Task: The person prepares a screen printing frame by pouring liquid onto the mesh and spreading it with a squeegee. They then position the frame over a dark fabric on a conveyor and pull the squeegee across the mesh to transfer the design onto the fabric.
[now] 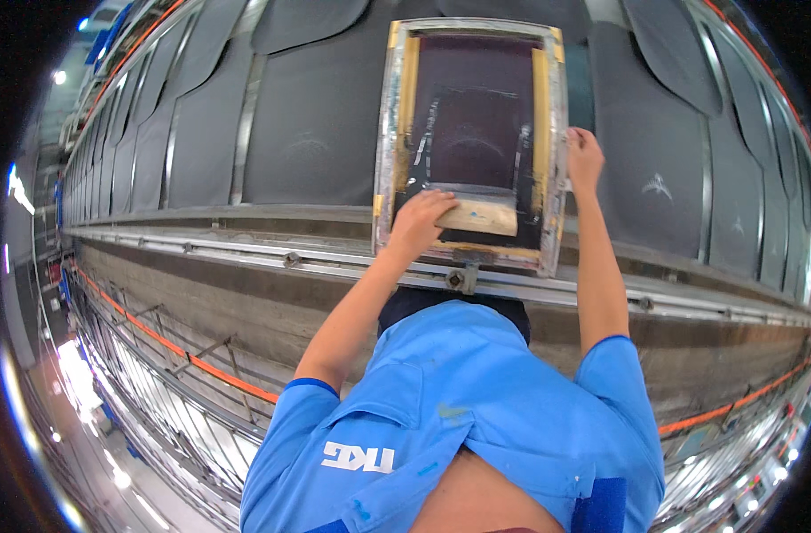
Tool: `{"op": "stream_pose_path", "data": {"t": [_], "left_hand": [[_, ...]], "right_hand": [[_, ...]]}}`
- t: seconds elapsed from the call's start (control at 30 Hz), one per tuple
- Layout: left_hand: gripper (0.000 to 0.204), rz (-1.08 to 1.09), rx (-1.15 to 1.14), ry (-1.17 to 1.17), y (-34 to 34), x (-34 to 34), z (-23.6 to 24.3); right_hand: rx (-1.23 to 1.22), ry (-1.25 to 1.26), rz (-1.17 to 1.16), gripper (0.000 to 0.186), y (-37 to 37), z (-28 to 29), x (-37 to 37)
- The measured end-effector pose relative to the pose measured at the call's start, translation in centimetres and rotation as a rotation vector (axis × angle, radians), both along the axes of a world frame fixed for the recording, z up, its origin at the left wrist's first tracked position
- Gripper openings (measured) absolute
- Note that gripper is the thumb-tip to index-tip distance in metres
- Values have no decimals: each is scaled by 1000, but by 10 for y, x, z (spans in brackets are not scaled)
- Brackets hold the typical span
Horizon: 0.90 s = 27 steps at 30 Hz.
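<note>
We find the left grip (423,220) clenched over the near end of a wooden squeegee (481,217), fingers across its top; the rest of the squeegee runs off to the right of that grip, lying inside the lower part of a screen frame (389,124). The right grip (586,158), ahead and to the right of the left one, has its fingers curled at the frame's right rail; we cannot tell whether they close on it. Ahead of the left grip we note the dark mesh panel (472,115), smeared with pale streaks, tan strips (540,124) down both its sides. Beyond both grips, left and right, dark flat pieces (299,124) lie in rows along a long table (157,216), one on the right grip's far side bearing a small pale mark (659,185). Nearer the body than either grip, we log a metal rail (334,264) running along the table, then the wearer's blue shirt (477,382); an orange bar (219,377) lies farther out, left of the left grip.
</note>
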<state>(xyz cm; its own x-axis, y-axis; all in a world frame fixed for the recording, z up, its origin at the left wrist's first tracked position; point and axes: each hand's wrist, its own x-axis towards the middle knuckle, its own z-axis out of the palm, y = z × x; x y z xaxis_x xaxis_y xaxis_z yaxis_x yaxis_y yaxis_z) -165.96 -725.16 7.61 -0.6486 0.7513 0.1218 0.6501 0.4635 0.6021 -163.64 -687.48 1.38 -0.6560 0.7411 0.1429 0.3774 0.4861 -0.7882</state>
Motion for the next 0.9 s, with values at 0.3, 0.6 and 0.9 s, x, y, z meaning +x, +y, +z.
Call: {"op": "stream_pose_path", "data": {"t": [0.3,0.6,0.9], "left_hand": [[47,85,72,7,-102,-31,22],[53,49,-84,48,-270,-139,13],[64,-11,-135,69,-340,-139,16]], "right_hand": [[8,101,6,29,-121,68,-42],[-128,101,2,27,-294,23,-139],[-117,-27,-4,27,-332,22,-157]]}}
